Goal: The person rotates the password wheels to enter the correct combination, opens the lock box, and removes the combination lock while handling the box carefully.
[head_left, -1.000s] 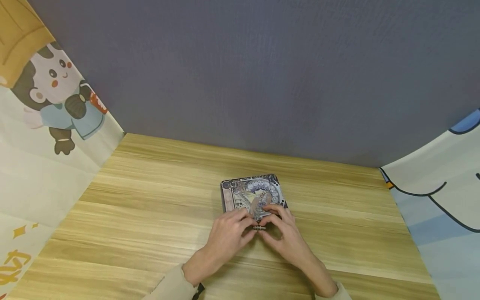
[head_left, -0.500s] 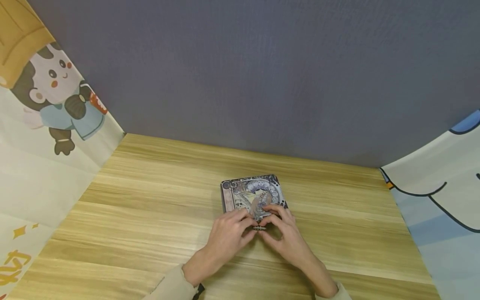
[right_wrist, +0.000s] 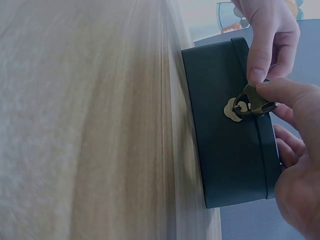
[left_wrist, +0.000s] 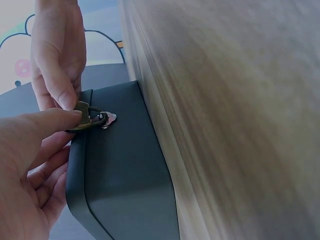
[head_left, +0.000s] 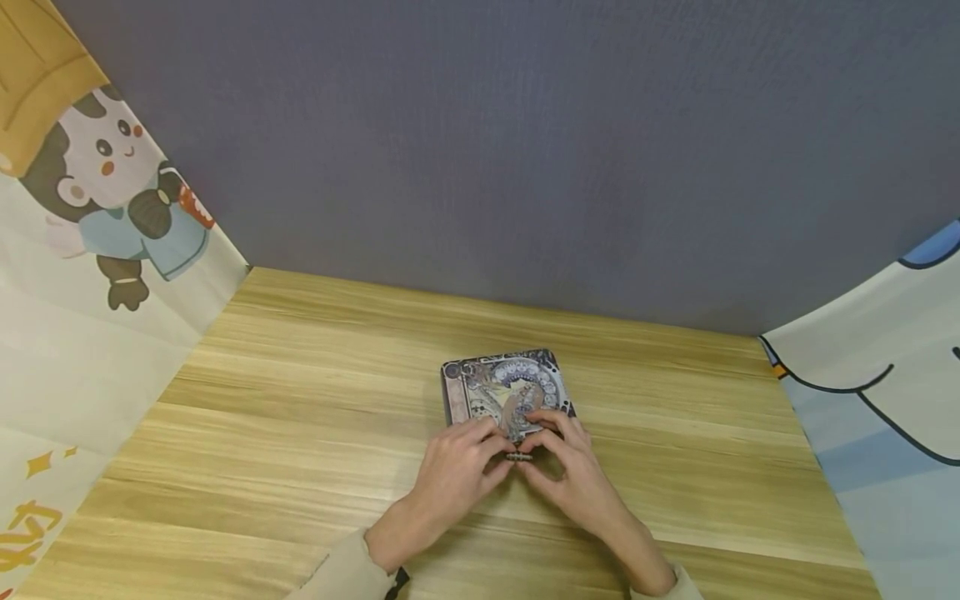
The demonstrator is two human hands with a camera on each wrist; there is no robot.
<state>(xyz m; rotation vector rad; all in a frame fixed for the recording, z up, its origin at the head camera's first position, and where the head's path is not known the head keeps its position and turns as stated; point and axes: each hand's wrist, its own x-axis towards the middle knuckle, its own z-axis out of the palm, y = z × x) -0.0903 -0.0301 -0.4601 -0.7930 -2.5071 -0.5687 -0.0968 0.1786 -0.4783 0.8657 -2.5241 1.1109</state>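
Note:
A dark tin box (head_left: 480, 392) with a printed picture lid stands on the table, its plain dark front (left_wrist: 132, 165) seen in the left wrist view. A bronze-coloured metal clasp (right_wrist: 257, 100) sits at the lid's front edge. Its wire loop lies around the hook of a small plate (right_wrist: 232, 110) on the box front. My left hand (head_left: 453, 467) pinches the clasp from the left, other fingers along the lid's side. From the right, my right hand (head_left: 570, 471) pinches the same clasp, with one finger resting on the lid. The fingertips partly hide the clasp.
The wooden table (head_left: 315, 400) spreads around the box. Behind it rises a dark grey panel (head_left: 480, 158). Cloths with cartoon prints hang on the left (head_left: 90, 333) and right (head_left: 870, 417).

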